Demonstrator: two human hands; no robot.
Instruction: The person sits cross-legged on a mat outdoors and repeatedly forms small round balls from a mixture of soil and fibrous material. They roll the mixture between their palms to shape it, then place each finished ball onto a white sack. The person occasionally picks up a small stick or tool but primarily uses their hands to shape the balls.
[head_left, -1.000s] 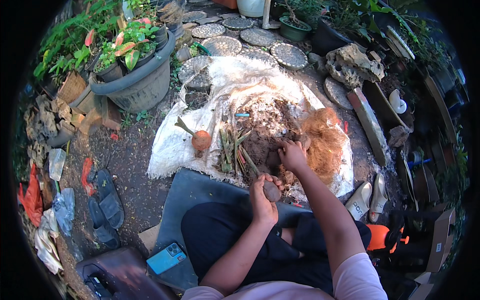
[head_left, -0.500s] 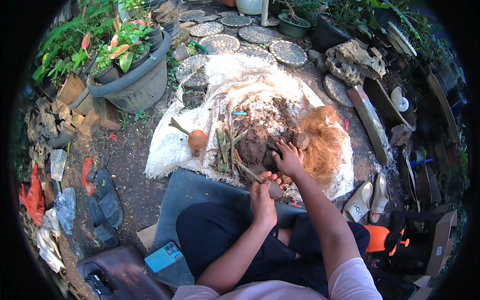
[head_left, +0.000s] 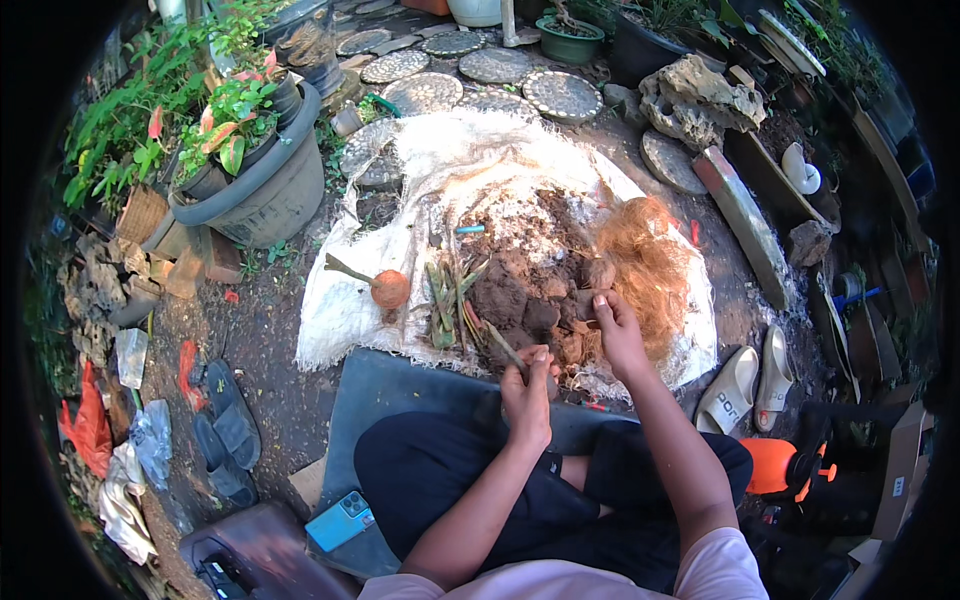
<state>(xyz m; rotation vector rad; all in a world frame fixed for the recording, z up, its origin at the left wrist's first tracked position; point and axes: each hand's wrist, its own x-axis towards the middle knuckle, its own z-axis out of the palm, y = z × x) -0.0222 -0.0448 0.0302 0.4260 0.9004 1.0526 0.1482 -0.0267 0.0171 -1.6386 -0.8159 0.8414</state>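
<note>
Printed letters run across the pale slides (head_left: pixel 727 390) on the ground to your right, and a small label sits on the cardboard box (head_left: pixel 903 485) beyond the orange sprayer bottle (head_left: pixel 768 466); the label is too small to read.

You're seated outdoors on a dark mat (head_left: pixel 385 395), a blue phone (head_left: pixel 340 522) on its corner by your left side. Before you a frayed white woven sack (head_left: pixel 345 310) covers the ground, bearing dark soil (head_left: pixel 500 285), brown coconut fibre (head_left: pixel 645 280) and an orange ball with a stem (head_left: pixel 390 289). Round pebbled stepping stones (head_left: pixel 422 93) lie beyond.

Your hands are apart. Your left hand (head_left: pixel 528 398) is closed around a stem (head_left: pixel 503 345), which slants up-left toward the soil. Your right hand (head_left: pixel 622 340) touches a brown clod (head_left: pixel 582 304) beside the fibre; you can't tell whether its fingers grip it.
</note>
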